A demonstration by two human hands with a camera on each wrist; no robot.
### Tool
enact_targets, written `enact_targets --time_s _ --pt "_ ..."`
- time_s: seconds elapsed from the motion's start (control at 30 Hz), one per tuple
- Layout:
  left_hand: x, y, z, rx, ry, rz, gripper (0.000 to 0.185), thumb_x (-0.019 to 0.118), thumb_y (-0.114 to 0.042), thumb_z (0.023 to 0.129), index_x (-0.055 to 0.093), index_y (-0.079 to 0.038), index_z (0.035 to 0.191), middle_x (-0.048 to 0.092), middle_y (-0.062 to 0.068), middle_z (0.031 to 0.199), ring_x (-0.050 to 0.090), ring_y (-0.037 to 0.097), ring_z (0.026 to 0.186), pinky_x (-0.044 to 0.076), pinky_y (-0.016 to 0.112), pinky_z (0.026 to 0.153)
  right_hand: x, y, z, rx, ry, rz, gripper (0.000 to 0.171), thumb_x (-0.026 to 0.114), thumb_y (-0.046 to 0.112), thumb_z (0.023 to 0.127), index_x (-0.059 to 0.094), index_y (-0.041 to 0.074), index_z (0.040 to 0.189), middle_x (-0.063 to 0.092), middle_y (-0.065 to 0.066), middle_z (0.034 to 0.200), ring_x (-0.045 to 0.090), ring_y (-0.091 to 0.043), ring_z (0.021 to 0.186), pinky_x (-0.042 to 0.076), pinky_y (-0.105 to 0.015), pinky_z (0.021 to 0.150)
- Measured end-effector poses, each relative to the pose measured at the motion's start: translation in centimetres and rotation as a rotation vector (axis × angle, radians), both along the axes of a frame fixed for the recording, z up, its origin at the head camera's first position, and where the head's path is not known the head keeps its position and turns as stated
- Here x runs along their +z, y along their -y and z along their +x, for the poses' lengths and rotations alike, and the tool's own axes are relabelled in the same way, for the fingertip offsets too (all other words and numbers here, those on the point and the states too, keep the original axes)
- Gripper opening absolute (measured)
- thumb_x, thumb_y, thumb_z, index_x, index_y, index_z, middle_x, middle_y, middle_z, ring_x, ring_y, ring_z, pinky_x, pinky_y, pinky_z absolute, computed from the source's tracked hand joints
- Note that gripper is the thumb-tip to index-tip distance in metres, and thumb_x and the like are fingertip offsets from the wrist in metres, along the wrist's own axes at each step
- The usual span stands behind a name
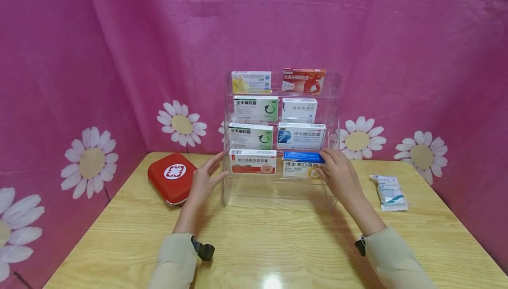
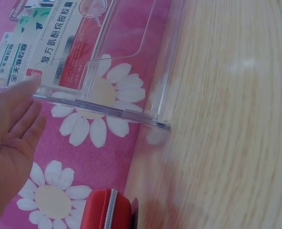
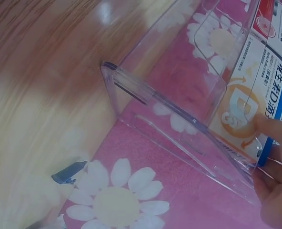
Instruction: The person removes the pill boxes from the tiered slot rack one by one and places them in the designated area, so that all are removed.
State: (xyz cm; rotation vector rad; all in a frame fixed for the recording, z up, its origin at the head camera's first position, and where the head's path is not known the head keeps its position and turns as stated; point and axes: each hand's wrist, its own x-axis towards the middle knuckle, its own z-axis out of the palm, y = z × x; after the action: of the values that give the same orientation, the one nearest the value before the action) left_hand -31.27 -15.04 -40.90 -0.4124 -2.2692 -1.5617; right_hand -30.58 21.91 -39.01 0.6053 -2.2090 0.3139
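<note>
A clear acrylic tiered rack (image 1: 254,190) stands on the table with medicine boxes on its four tiers. At its right side, my right hand (image 1: 342,179) pinches the right edge of the blue, white and yellow vitamin D drops box (image 1: 299,166) on the lowest tier. In the right wrist view the thumb lies on the front of this box (image 3: 241,102), with fingers at its edge. My left hand (image 1: 204,181) is at the rack's left side panel, fingers extended, thumb near the red and white capsule box (image 1: 253,162). Whether it touches the panel is hard to tell.
Left of the rack lies a red zipped first-aid case (image 1: 172,179). A white and teal sealed packet (image 1: 390,193) lies on the wooden table (image 1: 254,245) at the right. A pink flowered curtain (image 1: 131,82) hangs close behind the table.
</note>
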Motion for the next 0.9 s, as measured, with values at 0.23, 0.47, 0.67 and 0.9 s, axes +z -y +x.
enact_targets --time_s 0.23,0.47,0.67,0.9 --pt "0.01 0.11 0.03 -0.004 0.005 0.000 0.057 0.071 0.004 0.083 0.054 -0.001 0.137 0.058 0.022 0.137 0.056 0.035 0.129 0.049 0.036 0.107 0.19 0.36 0.10 -0.042 0.022 0.011 0.047 0.083 0.006 0.075 0.063 -0.009 0.115 0.067 -0.024 0.115 0.059 -0.040 0.111 0.052 -0.053 0.097" --pt "0.05 0.21 0.13 -0.002 -0.002 -0.025 0.057 0.070 0.006 0.083 0.053 0.001 0.137 0.058 0.023 0.137 0.057 0.037 0.127 0.050 0.037 0.106 0.30 0.39 0.11 -0.036 0.047 0.008 0.045 0.082 0.004 0.075 0.063 -0.008 0.113 0.067 -0.023 0.112 0.059 -0.038 0.107 0.054 -0.052 0.093" --pt "0.03 0.26 0.21 -0.004 0.006 -0.048 0.058 0.071 0.004 0.084 0.053 -0.001 0.138 0.057 0.021 0.138 0.057 0.036 0.127 0.050 0.038 0.105 0.41 0.30 0.13 -0.017 0.050 -0.011 0.040 0.081 0.001 0.076 0.063 -0.008 0.111 0.066 -0.022 0.109 0.059 -0.037 0.104 0.054 -0.052 0.091" --pt "0.18 0.23 0.28 -0.002 -0.003 -0.066 0.058 0.071 0.004 0.084 0.053 -0.001 0.138 0.057 0.021 0.138 0.057 0.036 0.127 0.050 0.040 0.105 0.71 0.14 -0.04 0.010 0.032 -0.048 0.039 0.080 0.002 0.077 0.063 -0.009 0.110 0.065 -0.023 0.109 0.060 -0.038 0.105 0.054 -0.053 0.094"
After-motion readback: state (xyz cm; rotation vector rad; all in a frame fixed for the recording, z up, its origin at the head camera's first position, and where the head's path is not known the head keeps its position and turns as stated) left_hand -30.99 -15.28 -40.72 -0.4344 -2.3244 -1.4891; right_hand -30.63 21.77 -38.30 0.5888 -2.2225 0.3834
